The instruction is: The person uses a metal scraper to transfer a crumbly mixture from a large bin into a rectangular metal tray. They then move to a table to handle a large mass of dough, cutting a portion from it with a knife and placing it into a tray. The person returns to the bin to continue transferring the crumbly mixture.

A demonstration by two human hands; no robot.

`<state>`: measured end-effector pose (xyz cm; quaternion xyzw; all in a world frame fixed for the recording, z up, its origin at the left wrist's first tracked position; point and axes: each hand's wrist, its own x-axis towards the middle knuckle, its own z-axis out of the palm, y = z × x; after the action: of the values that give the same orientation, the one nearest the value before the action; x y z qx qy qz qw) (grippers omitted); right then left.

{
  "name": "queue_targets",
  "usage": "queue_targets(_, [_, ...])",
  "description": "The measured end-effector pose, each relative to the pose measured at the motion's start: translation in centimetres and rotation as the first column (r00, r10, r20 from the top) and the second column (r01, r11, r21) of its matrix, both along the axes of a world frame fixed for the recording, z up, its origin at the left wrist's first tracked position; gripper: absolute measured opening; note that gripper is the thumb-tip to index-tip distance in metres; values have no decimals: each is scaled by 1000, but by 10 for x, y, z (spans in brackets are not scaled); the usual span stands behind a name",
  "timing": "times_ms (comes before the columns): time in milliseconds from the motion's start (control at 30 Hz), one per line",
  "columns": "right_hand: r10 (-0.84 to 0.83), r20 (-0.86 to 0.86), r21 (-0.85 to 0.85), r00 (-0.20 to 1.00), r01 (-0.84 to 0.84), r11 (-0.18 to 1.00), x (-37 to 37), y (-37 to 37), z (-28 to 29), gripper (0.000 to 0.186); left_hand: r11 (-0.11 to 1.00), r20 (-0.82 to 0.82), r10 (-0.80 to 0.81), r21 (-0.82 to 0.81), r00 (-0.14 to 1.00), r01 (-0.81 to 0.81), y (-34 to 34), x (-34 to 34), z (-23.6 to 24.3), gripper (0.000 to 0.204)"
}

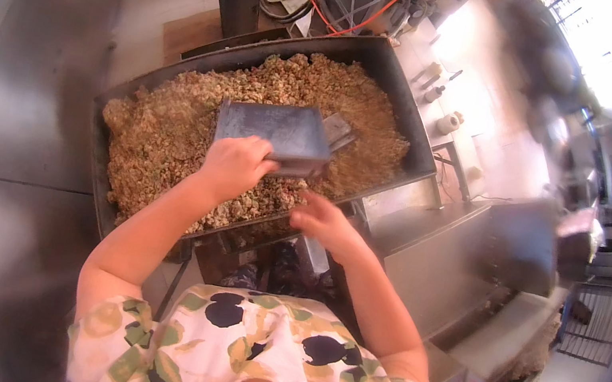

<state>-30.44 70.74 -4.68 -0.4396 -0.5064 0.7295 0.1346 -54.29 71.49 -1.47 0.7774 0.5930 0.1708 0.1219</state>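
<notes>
From here I see the person's left hand (235, 167) closed over the near edge of a grey metal scoop (277, 123), thumb toward the other hand. The right hand (325, 222) is nearer the body, apart from the scoop, fingers loosely bent; I can't tell whether they pinch any crumbs. Just past the right side of the scoop a short flat piece (339, 128) juts out. Under and around the left hand spreads a lumpy golden-brown mix (172, 120), heaped in a wide dark tray (418, 161). Well beyond both hands an orange hose (367, 17) curves across the floor.
</notes>
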Motion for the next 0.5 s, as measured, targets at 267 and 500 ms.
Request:
queue_targets(267, [-560, -365, -230, 744, 511, 828, 19, 98, -26, 89, 609, 718, 518, -691, 464, 389, 94, 100, 4, 34])
queue_targets(500, [-633, -141, -142, 761, 618, 773, 77, 157, -40, 74, 529, 729, 359, -673, 583, 516, 160, 137, -44, 44])
